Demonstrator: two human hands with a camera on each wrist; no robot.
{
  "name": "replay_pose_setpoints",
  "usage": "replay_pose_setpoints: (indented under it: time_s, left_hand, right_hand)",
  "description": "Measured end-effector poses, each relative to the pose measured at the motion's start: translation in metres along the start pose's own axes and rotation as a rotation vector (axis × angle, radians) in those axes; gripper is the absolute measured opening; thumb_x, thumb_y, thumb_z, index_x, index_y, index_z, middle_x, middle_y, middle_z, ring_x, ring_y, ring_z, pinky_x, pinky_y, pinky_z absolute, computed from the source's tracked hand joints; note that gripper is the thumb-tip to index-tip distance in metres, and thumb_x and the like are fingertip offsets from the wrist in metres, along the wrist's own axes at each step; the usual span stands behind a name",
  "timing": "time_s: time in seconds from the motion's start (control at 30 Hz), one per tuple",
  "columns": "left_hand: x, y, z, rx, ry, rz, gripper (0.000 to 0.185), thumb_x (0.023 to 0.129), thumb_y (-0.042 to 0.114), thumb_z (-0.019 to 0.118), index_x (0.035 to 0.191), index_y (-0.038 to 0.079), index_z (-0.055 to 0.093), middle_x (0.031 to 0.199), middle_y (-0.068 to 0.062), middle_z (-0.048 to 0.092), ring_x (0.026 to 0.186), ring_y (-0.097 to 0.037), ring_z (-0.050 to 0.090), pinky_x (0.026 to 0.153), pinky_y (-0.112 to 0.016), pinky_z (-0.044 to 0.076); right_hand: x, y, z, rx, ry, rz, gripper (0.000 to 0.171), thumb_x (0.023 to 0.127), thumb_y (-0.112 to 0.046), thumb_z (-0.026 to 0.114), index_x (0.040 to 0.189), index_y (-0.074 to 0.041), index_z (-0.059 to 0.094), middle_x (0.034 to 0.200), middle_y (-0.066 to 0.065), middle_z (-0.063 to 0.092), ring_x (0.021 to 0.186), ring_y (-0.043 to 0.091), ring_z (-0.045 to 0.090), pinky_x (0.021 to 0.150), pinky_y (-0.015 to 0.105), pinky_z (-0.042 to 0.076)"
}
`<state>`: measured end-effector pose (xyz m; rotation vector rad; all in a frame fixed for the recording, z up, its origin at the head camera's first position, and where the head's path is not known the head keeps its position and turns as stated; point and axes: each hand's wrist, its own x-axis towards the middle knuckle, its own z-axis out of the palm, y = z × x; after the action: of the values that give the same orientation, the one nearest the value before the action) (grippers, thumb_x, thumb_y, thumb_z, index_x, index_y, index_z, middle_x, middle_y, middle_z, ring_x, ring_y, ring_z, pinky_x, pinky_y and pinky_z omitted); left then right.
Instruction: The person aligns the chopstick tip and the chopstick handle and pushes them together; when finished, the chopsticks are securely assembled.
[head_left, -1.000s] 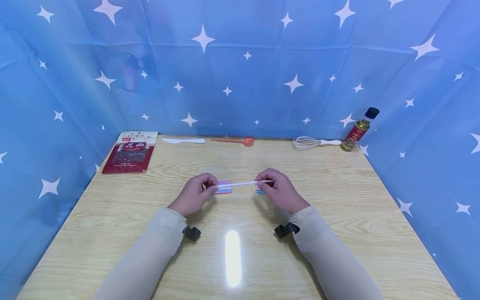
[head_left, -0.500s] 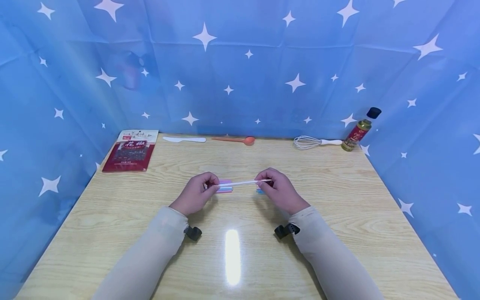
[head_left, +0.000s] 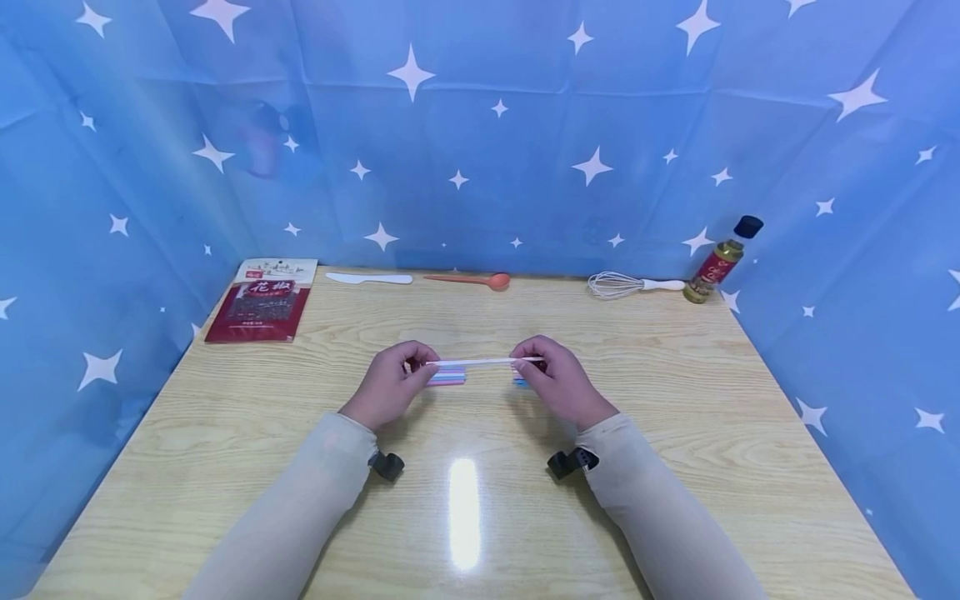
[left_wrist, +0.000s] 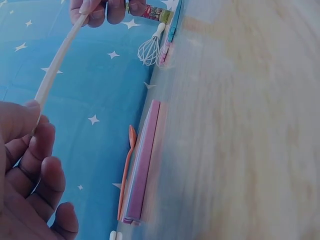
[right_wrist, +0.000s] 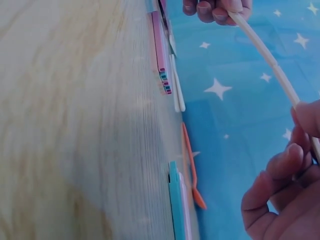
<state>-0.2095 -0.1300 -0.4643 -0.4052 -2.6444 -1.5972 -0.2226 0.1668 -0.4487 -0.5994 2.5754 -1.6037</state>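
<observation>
A person's left hand (head_left: 390, 385) and right hand (head_left: 558, 379) each pinch one end of a thin white stick (head_left: 486, 362), fingers curled tight round it, holding it level just above a row of coloured strips (head_left: 448, 378) on the wooden table (head_left: 675, 400); a whisk (head_left: 630, 285) lies at the far edge.

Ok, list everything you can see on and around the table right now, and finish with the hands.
white stick: 1, white, held level above the table centre
coloured strips: several, pink and blue, flat on the table under the stick
spice packet: 1, red, back left
spatula: 1, white, back edge
spoon: 1, orange, back edge
whisk: 1, white handle, back right
bottle: 1, black cap, back right corner
table: 1, light wood
left hand: pinches the stick's left end
right hand: pinches its right end
</observation>
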Motion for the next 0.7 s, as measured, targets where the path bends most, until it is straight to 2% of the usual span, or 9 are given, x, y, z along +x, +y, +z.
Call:
replay_pose_setpoints:
  time_s: [0.13, 0.3, 0.4, 0.5, 0.7]
  left_hand:
    - [-0.0017, 0.0004, -0.0007, -0.009, 0.001, 0.002, 0.007, 0.105, 0.019, 0.068, 0.106, 0.014, 0.072, 0.091, -0.002, 0.066, 0.078, -0.022, 0.053, 0.065, -0.029, 0.045]
    - [-0.0034, 0.0026, -0.0013, -0.045, 0.009, 0.031, 0.005, 0.104, 0.015, 0.068, 0.102, 0.012, 0.072, 0.093, -0.003, 0.066, 0.071, -0.021, 0.049, 0.063, -0.028, 0.042]
    - [-0.0027, 0.0042, -0.0008, -0.046, 0.010, 0.064, 0.005, 0.103, 0.012, 0.068, 0.099, 0.010, 0.071, 0.094, -0.004, 0.067, 0.073, -0.020, 0.050, 0.065, -0.028, 0.042]
    - [-0.0020, 0.0054, 0.0002, -0.029, 0.004, 0.088, 0.005, 0.103, 0.010, 0.068, 0.098, 0.009, 0.070, 0.093, -0.004, 0.066, 0.077, -0.020, 0.051, 0.067, -0.028, 0.043]
    - [-0.0029, 0.0070, 0.0005, -0.002, -0.002, 0.111, 0.006, 0.103, 0.008, 0.068, 0.097, 0.009, 0.068, 0.090, -0.003, 0.064, 0.077, -0.019, 0.052, 0.067, -0.028, 0.044]
  right_hand:
    - [0.0003, 0.0017, 0.0009, 0.011, -0.004, 0.013, 0.010, 0.108, -0.014, 0.062, 0.112, -0.006, 0.067, 0.101, 0.012, 0.067, 0.086, 0.036, 0.063, 0.072, 0.027, 0.052]
    - [-0.0003, 0.0015, 0.0014, 0.008, -0.036, 0.007, 0.011, 0.109, -0.013, 0.058, 0.111, -0.004, 0.064, 0.099, 0.015, 0.063, 0.080, 0.023, 0.057, 0.070, 0.027, 0.048]
    - [-0.0013, 0.0006, 0.0014, 0.006, -0.039, 0.007, 0.010, 0.109, -0.012, 0.057, 0.111, -0.004, 0.063, 0.098, 0.016, 0.062, 0.076, 0.017, 0.053, 0.069, 0.027, 0.046]
    - [-0.0018, -0.0002, 0.0017, 0.007, -0.034, 0.012, 0.009, 0.109, -0.011, 0.056, 0.111, -0.004, 0.063, 0.097, 0.017, 0.061, 0.073, 0.017, 0.050, 0.066, 0.027, 0.044]
    - [-0.0020, -0.0028, 0.0036, 0.012, -0.038, 0.004, 0.010, 0.109, -0.007, 0.055, 0.112, -0.001, 0.062, 0.098, 0.016, 0.062, 0.076, 0.016, 0.053, 0.068, 0.025, 0.046]
